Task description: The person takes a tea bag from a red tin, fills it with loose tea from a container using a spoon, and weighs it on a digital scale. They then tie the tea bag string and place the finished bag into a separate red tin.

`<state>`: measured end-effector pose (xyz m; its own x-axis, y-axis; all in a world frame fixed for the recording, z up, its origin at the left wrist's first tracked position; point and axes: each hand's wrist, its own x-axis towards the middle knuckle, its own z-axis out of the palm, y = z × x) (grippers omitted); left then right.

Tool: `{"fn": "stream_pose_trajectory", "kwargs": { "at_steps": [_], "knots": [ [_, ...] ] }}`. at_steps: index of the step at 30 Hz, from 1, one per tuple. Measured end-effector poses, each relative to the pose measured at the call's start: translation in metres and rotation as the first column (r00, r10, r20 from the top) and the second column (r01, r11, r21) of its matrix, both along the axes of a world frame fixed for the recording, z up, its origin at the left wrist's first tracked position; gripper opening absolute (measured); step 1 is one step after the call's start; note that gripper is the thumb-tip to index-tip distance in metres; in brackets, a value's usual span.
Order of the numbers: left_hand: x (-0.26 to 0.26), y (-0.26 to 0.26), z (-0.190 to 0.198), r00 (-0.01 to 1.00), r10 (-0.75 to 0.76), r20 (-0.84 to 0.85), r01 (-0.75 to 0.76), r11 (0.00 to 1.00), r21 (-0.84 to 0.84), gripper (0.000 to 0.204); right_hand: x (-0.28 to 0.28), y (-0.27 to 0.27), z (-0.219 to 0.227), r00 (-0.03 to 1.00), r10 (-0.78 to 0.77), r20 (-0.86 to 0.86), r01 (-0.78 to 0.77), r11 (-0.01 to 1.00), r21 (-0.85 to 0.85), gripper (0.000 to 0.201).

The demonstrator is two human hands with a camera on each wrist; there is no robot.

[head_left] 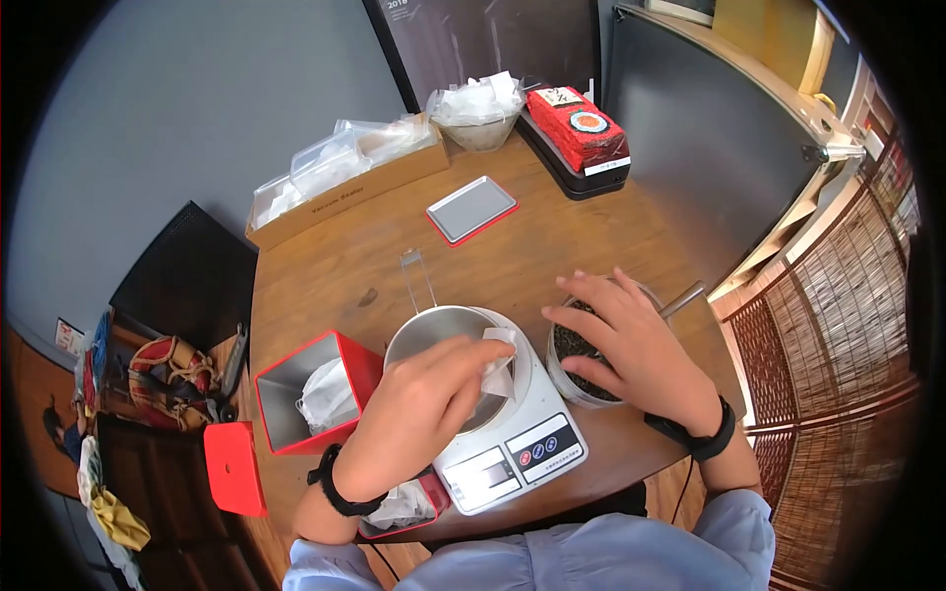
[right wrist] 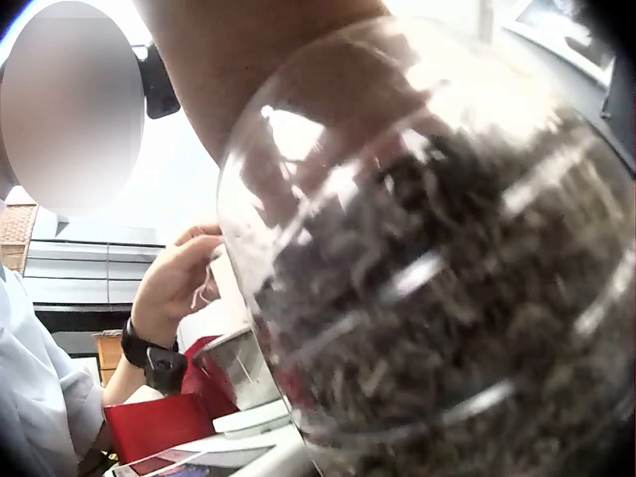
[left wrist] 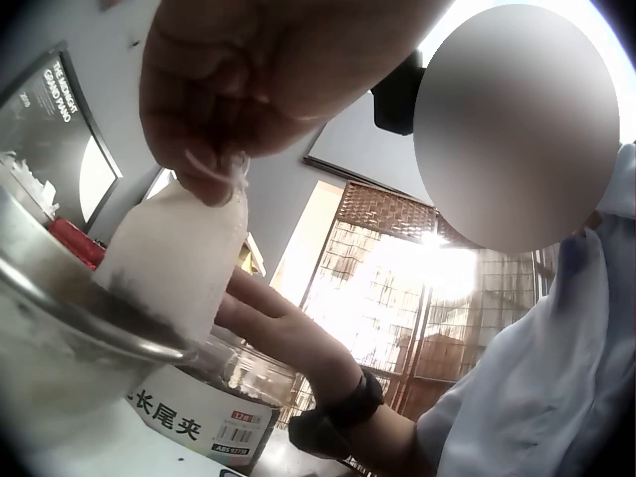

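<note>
My left hand (head_left: pixel 419 399) pinches the top of a white drawstring tea bag (left wrist: pixel 174 253), its string looped at the fingertips. Dark bits show through the bag's lower part. The bag hangs at the rim of a metal pot (head_left: pixel 443 322), which sits on a white digital scale (head_left: pixel 544 422). To the right, my right hand (head_left: pixel 645 360) is spread over a clear plastic jar (right wrist: pixel 447 298) of dark dried leaves, fingers extended and holding nothing. A metal handle (head_left: pixel 685 298) sticks out beyond that hand at the jar's far side.
Left of the pot stands an open red tin (head_left: pixel 279 379) with white bags inside, its red lid (head_left: pixel 235 468) beside it. Another red container (head_left: pixel 434 490) of bags is near the front edge. Behind are a small grey tray (head_left: pixel 473 209), cardboard box (head_left: pixel 345 192), bowl (head_left: pixel 478 135) and red package (head_left: pixel 576 128).
</note>
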<state>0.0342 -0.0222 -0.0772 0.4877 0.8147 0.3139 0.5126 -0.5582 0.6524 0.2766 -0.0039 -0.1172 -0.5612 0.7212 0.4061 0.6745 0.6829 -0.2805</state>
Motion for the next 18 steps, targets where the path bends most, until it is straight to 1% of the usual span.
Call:
{"fn": "stream_pose_trajectory", "kwargs": {
  "at_steps": [1,2,4,5,7,8,9,10,12,13,15,16,17,18],
  "knots": [
    [0.0,0.0,0.0,1.0,-0.003,0.0,0.003,1.0,0.004,0.031,0.0,-0.003,0.007,0.998,0.047,-0.039,-0.047,0.999,-0.004,0.047],
    [0.0,-0.001,0.001,1.0,0.001,0.006,-0.001,1.0,0.0,0.033,0.0,-0.008,0.015,0.998,0.045,-0.038,-0.045,0.999,-0.001,0.047],
    [0.001,-0.002,0.002,1.0,0.002,0.014,-0.002,1.0,-0.009,0.035,-0.005,-0.021,0.028,0.978,0.163,-0.133,-0.165,0.986,0.0,0.045],
    [0.001,-0.003,0.002,1.0,0.004,0.014,-0.004,1.0,-0.01,0.034,-0.008,-0.026,0.03,0.978,0.159,-0.133,-0.161,0.987,-0.004,0.045],
    [0.001,-0.004,0.004,1.0,0.002,0.015,-0.001,1.0,-0.008,0.033,-0.015,-0.032,0.033,0.97,0.229,-0.076,-0.227,0.973,0.041,0.045],
    [0.0,-0.005,0.006,0.999,-0.038,0.015,0.039,0.996,-0.077,0.03,-0.022,-0.032,0.031,0.976,0.208,-0.072,-0.194,0.967,0.165,0.043],
    [0.0,-0.006,0.006,0.997,-0.077,0.017,0.079,0.986,-0.147,0.028,-0.025,-0.03,0.03,0.976,0.206,-0.07,-0.192,0.967,0.166,0.043],
    [0.0,-0.007,0.005,0.997,-0.079,0.021,0.081,0.986,-0.147,0.028,-0.026,-0.028,0.029,0.974,0.218,-0.058,-0.205,0.962,0.179,0.039],
    [0.001,-0.009,0.001,0.994,-0.062,0.093,0.072,0.992,-0.102,0.028,-0.029,-0.024,0.027,0.974,0.225,-0.034,-0.215,0.958,0.189,0.036],
    [0.002,-0.009,0.0,0.992,-0.067,0.102,0.078,0.992,-0.102,0.028,-0.03,-0.022,0.026,0.973,0.228,-0.043,-0.214,0.954,0.211,0.033],
    [0.001,-0.008,-0.001,0.992,-0.064,0.108,0.064,0.998,0.01,0.028,-0.028,-0.02,0.027,0.973,0.228,-0.044,-0.212,0.949,0.232,0.031],
    [-0.004,-0.011,0.002,0.997,-0.05,0.061,0.055,0.995,-0.084,0.04,-0.028,-0.02,0.028,0.974,0.22,-0.058,-0.199,0.948,0.247,0.03],
    [-0.004,-0.009,0.003,0.997,-0.052,0.064,0.057,0.995,-0.085,0.04,-0.028,-0.02,0.028,0.974,0.213,-0.074,-0.187,0.947,0.262,0.029],
    [-0.004,-0.006,0.005,0.995,-0.078,0.068,0.082,0.996,-0.046,0.052,-0.028,-0.02,0.029,0.975,0.212,-0.072,-0.187,0.947,0.26,0.029]
  ]
}}
